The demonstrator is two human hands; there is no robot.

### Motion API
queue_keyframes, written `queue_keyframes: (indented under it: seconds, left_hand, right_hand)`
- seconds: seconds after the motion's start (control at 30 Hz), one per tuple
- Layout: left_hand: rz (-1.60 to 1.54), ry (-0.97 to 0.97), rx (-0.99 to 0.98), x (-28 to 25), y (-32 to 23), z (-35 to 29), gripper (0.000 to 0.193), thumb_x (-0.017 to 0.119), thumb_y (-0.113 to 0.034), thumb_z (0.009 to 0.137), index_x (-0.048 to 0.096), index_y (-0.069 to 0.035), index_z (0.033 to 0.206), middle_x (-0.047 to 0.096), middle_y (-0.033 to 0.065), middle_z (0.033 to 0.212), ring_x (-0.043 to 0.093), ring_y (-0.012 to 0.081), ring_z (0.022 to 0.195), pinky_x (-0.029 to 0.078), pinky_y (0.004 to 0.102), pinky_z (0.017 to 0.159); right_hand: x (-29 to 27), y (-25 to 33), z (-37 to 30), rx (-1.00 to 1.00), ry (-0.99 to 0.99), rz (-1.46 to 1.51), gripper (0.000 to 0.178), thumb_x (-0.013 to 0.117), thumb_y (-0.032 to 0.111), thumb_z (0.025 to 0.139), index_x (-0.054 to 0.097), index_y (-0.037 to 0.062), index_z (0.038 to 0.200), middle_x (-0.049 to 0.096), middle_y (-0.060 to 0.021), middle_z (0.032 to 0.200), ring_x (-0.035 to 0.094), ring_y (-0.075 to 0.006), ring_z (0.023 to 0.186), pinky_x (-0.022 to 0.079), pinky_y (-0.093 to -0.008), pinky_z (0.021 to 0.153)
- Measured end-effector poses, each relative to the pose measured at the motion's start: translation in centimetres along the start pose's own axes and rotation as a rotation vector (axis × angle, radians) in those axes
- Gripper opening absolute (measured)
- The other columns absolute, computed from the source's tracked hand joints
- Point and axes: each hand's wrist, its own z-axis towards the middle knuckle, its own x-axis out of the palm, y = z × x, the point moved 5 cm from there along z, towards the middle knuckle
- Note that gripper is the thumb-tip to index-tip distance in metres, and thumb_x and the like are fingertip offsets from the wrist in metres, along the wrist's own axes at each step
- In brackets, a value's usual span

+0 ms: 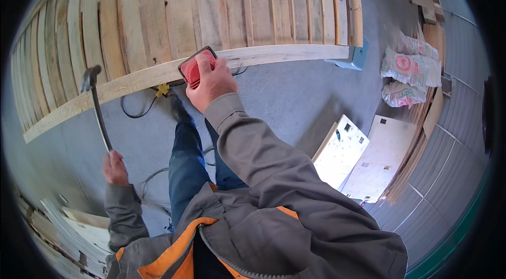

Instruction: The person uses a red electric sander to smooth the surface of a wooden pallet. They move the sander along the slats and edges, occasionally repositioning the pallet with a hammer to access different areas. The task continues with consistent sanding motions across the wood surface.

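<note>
My left hand point(115, 168) is wrapped round the lower end of a claw hammer point(98, 110). The hammer's dark head points away from me and overlaps the slats in view; I cannot tell whether it touches them. In my right hand point(215, 84) is a red sanding block point(193, 72) with a dark flat base, gripped from above. It rests at or just over the near rail point(274, 54) of a long slatted wooden panel point(158, 21). The panel's slats run away from me, with narrow gaps between them.
A blue plastic stool point(357, 56) stands under the panel's right end. White sacks point(408, 71) lie on stacked boards by the corrugated wall point(448, 158). White panels point(382, 144) lie at the right. A black cable point(138, 115) and a yellow object point(163, 90) are near my feet.
</note>
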Motion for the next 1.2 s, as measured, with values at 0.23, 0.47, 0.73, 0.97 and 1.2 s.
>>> queue_keyframes:
  seconds: [0.23,0.47,0.73,0.97,1.2]
  left_hand:
    - [0.519,0.001,0.452,3.3,-9.2,13.2,0.033,0.068,-0.029,0.099,0.062,0.001,0.088,0.052,0.0070,0.066,0.050,0.0149,0.065,0.043,0.0375,0.060]
    - [0.643,0.170,0.607,13.4,-16.7,22.9,0.037,0.065,-0.035,0.099,0.062,0.000,0.092,0.058,0.0175,0.072,0.055,0.0293,0.066,0.044,0.0421,0.064]
    - [0.712,0.246,0.660,20.8,-21.3,25.8,0.033,0.065,-0.035,0.099,0.059,-0.003,0.098,0.058,0.0184,0.079,0.059,0.0367,0.075,0.045,0.0454,0.069]
    - [0.829,0.127,0.707,19.1,-21.0,29.6,0.026,0.067,-0.029,0.098,0.064,-0.006,0.110,0.065,0.0190,0.095,0.064,0.0385,0.089,0.048,0.0484,0.078]
    - [0.839,-0.066,0.987,15.1,-20.7,28.7,0.040,0.076,-0.018,0.090,0.065,-0.009,0.128,0.064,0.0144,0.126,0.061,0.0391,0.117,0.051,0.0467,0.097]
  right_hand:
    - [-4.9,-9.0,2.2,0.190,-0.098,-0.049,0.070,0.082,0.024,0.073,0.051,0.0241,0.136,0.056,-0.0238,0.116,0.063,-0.0449,0.096,0.056,-0.0537,0.081]
    - [-9.5,-22.4,4.3,0.266,-0.381,-0.126,0.074,0.081,0.028,0.073,0.050,0.0161,0.139,0.058,-0.0252,0.119,0.064,-0.0427,0.103,0.055,-0.0503,0.089]
    - [-12.4,-25.0,3.8,0.448,-0.362,-0.206,0.073,0.081,0.034,0.073,0.051,0.0204,0.139,0.058,-0.0211,0.119,0.065,-0.0395,0.104,0.056,-0.0474,0.088]
    - [-5.7,-9.6,3.6,0.401,-0.090,-0.073,0.065,0.081,0.029,0.076,0.049,0.0234,0.133,0.054,-0.0199,0.118,0.065,-0.0430,0.104,0.058,-0.0537,0.080]
    - [-0.7,0.3,2.7,0.216,0.053,0.042,0.070,0.083,0.028,0.077,0.047,0.0202,0.136,0.049,-0.0202,0.121,0.061,-0.0399,0.109,0.060,-0.0473,0.076]
